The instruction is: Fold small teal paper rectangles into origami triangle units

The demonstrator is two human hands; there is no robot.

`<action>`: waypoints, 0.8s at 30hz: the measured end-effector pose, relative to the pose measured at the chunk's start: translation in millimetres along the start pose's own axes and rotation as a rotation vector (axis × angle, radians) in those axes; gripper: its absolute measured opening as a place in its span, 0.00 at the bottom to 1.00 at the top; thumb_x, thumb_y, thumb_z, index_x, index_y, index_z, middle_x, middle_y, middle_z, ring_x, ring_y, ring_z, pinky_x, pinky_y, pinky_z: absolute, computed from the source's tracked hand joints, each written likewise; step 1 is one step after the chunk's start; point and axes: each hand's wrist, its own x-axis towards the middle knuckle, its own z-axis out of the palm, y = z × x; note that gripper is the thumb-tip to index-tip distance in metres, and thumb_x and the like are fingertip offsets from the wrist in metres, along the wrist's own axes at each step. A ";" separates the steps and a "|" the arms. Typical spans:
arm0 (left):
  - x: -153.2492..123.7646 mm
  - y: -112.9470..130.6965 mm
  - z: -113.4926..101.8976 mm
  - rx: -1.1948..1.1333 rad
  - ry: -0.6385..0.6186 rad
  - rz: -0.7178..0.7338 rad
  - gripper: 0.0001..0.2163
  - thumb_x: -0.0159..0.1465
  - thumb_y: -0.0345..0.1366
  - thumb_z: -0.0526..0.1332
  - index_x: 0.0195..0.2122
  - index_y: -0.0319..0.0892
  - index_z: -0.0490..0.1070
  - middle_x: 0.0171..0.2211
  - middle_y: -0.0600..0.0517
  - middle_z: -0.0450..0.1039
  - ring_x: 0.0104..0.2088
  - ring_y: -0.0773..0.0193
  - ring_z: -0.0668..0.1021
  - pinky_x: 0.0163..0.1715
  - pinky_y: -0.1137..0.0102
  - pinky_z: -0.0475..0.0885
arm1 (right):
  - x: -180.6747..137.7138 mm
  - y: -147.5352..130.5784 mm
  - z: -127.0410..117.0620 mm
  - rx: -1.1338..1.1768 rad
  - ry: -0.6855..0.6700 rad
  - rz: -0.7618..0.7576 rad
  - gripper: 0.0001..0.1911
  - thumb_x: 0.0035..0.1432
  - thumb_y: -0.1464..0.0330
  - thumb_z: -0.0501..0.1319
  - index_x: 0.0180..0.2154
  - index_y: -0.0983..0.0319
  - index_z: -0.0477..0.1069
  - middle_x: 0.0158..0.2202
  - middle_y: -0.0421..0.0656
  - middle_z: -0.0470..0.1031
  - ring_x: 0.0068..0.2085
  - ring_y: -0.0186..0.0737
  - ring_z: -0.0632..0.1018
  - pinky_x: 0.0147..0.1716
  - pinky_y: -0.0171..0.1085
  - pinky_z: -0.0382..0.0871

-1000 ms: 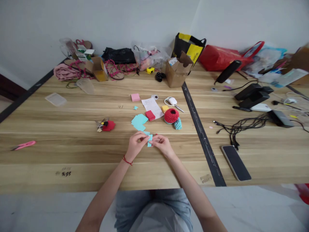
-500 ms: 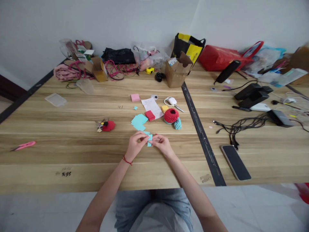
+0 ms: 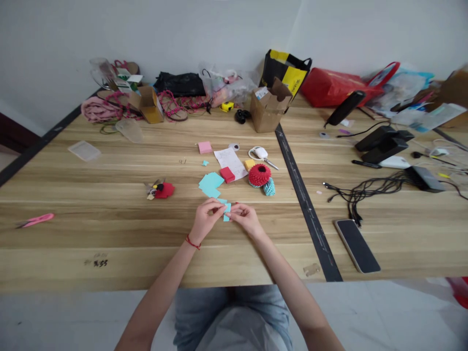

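Between my two hands is a small light-blue paper piece (image 3: 227, 213), upright and narrow. My left hand (image 3: 206, 217), with a red string bracelet at the wrist, pinches it from the left. From the right, the fingers of my right hand (image 3: 246, 218) close on the same piece. Just beyond my fingers lie loose light-blue paper sheets (image 3: 211, 185). Behind them are a red paper stack (image 3: 227, 175) and a sheet with writing (image 3: 229, 161). A red folded-paper ball (image 3: 259, 175) rests against a light-blue folded-paper piece (image 3: 269, 187).
Pink-handled scissors (image 3: 38, 220) lie far left, and a red-and-black bundle (image 3: 163, 190) sits nearer. White scissors (image 3: 268, 163) are behind the paper ball. To the right are a phone (image 3: 357, 245) and black cables (image 3: 360, 192). A cardboard box (image 3: 268, 109) and bags line the wall.
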 end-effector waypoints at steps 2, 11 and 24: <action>0.1 1.0 -0.2 0.007 0.001 0.004 0.07 0.58 0.37 0.62 0.26 0.40 0.75 0.27 0.50 0.72 0.29 0.66 0.73 0.27 0.72 0.67 | 0.2 1.5 -0.6 -0.003 -0.002 -0.003 0.13 0.36 0.63 0.72 0.25 0.61 0.73 0.24 0.38 0.77 0.24 0.34 0.76 0.27 0.33 0.71; 0.1 2.8 -0.5 0.017 -0.011 0.021 0.09 0.57 0.37 0.63 0.22 0.40 0.73 0.24 0.51 0.70 0.27 0.67 0.71 0.25 0.73 0.65 | -0.2 2.0 -0.1 -0.021 -0.003 -0.004 0.14 0.37 0.60 0.71 0.24 0.61 0.72 0.22 0.38 0.76 0.23 0.35 0.75 0.26 0.34 0.71; 0.0 2.4 -0.3 -0.012 -0.010 -0.019 0.09 0.56 0.37 0.63 0.21 0.40 0.73 0.23 0.51 0.70 0.27 0.67 0.72 0.26 0.72 0.66 | 1.1 2.9 -0.7 -0.018 -0.006 0.008 0.13 0.38 0.61 0.71 0.24 0.61 0.72 0.20 0.37 0.75 0.22 0.33 0.74 0.25 0.33 0.70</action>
